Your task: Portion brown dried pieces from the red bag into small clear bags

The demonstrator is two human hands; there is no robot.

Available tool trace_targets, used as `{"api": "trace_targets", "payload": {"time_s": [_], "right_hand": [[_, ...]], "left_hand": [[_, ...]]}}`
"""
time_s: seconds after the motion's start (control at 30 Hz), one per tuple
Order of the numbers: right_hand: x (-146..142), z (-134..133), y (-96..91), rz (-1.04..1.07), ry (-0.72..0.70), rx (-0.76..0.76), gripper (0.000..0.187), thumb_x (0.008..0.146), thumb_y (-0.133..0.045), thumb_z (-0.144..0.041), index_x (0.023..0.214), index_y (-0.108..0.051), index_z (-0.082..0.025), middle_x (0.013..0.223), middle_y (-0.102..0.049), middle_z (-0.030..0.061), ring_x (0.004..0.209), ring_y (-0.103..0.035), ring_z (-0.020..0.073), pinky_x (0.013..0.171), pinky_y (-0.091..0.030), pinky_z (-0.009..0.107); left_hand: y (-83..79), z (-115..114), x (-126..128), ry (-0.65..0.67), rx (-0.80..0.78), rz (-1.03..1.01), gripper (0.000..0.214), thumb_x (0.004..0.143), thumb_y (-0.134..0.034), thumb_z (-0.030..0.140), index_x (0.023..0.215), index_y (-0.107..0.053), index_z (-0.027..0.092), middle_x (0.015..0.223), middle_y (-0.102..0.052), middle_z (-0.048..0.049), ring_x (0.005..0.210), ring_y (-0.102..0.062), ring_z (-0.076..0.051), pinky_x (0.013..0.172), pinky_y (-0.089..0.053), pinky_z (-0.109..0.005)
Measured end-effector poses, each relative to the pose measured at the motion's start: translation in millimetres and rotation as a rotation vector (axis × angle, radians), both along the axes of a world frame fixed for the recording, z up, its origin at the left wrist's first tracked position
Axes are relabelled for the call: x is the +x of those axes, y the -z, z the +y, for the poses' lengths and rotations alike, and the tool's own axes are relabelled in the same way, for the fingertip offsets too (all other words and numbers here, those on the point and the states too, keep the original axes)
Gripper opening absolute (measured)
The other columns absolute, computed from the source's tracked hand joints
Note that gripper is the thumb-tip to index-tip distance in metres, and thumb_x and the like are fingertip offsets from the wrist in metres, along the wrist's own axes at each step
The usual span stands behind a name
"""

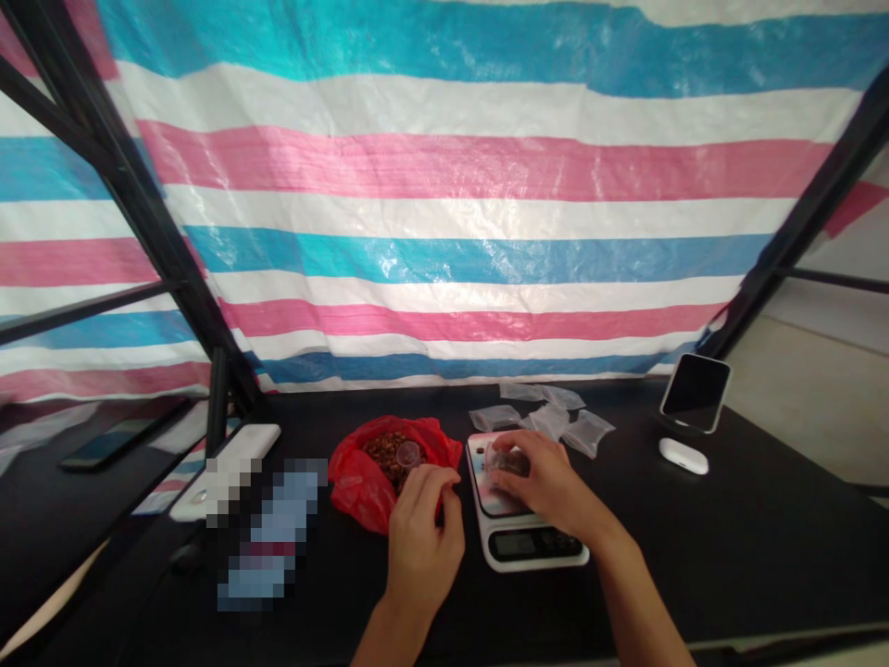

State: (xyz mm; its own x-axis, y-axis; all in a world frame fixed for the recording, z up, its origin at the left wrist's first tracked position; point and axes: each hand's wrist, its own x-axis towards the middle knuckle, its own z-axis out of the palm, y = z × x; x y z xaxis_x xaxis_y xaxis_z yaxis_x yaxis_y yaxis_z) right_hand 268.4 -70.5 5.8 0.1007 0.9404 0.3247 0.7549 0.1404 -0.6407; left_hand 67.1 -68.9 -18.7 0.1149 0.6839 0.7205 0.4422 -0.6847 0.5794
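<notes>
My right hand is closed around a small clear container with dark brown contents, at the pan of a white digital kitchen scale. Whether it is a cup or a bag I cannot tell, since my fingers cover part of it. To the left lies an open red plastic bag, filled with small brown grains. A small round clear cup sits in the grains. My left hand is at the bag's near right edge, fingers curled toward the thumb; what they hold, if anything, is hidden.
Several clear plastic bags lie behind the scale. At the right are a small screen on a stand and a white earbud case. A long white device and a blurred blue item lie left. Striped sheeting hangs behind.
</notes>
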Motion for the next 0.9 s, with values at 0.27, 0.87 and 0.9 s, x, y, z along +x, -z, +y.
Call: {"api": "trace_targets", "payload": {"time_s": [0.27,0.87,0.9], "right_hand": [[3.5,1.7,-20.0,0.426,-0.061,0.011,0.033,0.077,-0.073,-0.043,0.102,-0.068,-0.022,0.087,-0.073,0.0039,0.082,-0.068,0.0219,0.072,-0.052,0.033],[-14.1,21.0,-4.9,0.073,0.035,0.124,0.02,0.091,-0.06,-0.03,0.101,-0.075,-0.021,0.093,-0.07,0.0075,0.088,-0.062,0.0253,0.086,-0.046,0.042],[-12.7,23.1,-1.2,-0.034,0.077,0.112,0.019,0.09,-0.06,-0.027,0.099,-0.077,-0.021,0.092,-0.069,0.008,0.09,-0.06,0.0267,0.088,-0.045,0.044]], "left_hand": [[-3.1,-3.2,-1.0,0.061,-0.023,0.001,0.021,0.095,-0.045,0.01,0.095,-0.063,0.022,0.09,-0.069,-0.0044,0.086,-0.067,-0.018,0.079,-0.056,-0.03],[16.0,-2.0,-6.0,0.247,-0.48,-0.233,0.063,0.095,-0.057,0.028,0.154,-0.034,0.029,0.155,-0.045,-0.0097,0.146,-0.041,-0.025,0.121,-0.032,-0.046],[16.1,-2.2,-7.0,0.239,-0.487,-0.214,0.062,0.095,-0.058,0.029,0.153,-0.035,0.028,0.154,-0.046,-0.0102,0.144,-0.042,-0.025,0.121,-0.032,-0.046]]}}
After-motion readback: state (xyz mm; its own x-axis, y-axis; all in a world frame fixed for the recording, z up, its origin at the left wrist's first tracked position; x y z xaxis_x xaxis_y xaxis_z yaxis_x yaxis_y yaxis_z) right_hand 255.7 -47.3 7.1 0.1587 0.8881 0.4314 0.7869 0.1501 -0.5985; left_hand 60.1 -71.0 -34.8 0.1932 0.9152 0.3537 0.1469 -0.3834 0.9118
